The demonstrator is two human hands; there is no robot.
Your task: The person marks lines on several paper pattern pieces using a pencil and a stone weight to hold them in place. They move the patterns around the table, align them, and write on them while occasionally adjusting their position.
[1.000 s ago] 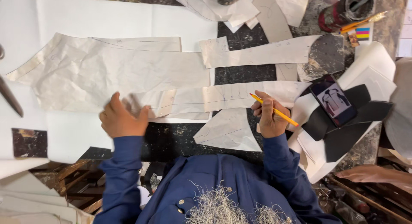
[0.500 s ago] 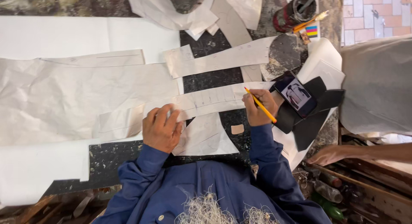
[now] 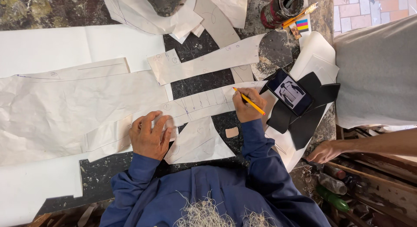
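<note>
The left hand (image 3: 150, 138) had slid rightward along the long paper pattern strip (image 3: 191, 106) since a second earlier and now lay flat on it, fingers spread, gripping nothing, only pinning the strip to the dark table (image 3: 200, 83). The right hand (image 3: 247, 106) had shifted little; it was closed around a yellow pencil (image 3: 249, 101) whose tip touched the strip's right end, near its drawn cross-marks. With the bracing hand nearer the pencil, the paper looked better held for marking. A phone (image 3: 290, 91) lay on black pieces (image 3: 304, 118) just right. Another person's hand (image 3: 323, 152) rested at the table's edge.
</note>
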